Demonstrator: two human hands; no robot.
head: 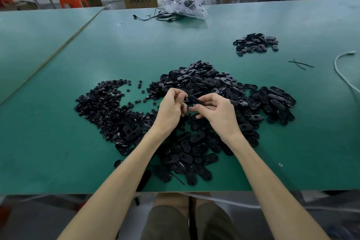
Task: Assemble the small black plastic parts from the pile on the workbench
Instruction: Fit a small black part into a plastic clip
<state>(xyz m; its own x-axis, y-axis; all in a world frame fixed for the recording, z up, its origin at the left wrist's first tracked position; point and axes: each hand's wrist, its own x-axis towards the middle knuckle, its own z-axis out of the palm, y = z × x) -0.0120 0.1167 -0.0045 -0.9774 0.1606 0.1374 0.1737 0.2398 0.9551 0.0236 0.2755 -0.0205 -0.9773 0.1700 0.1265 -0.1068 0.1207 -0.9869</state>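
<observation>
**Two hands on one black part**

Pinching one black oval part [193, 99] with the left hand [170, 109] and the right hand [216, 112], fingers curled round it. Holding it up just over the big pile [204, 82] of oval parts on the green tabletop [58, 142]. Left of that, a heap of little round parts [101, 105]. Far off to the right, a small pile [255, 44]. At the back, a crinkly clear bag [187, 4].

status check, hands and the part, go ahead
Left hand and right hand both pinching one oval black part. Held above the big pile. Nothing in the way.
</observation>
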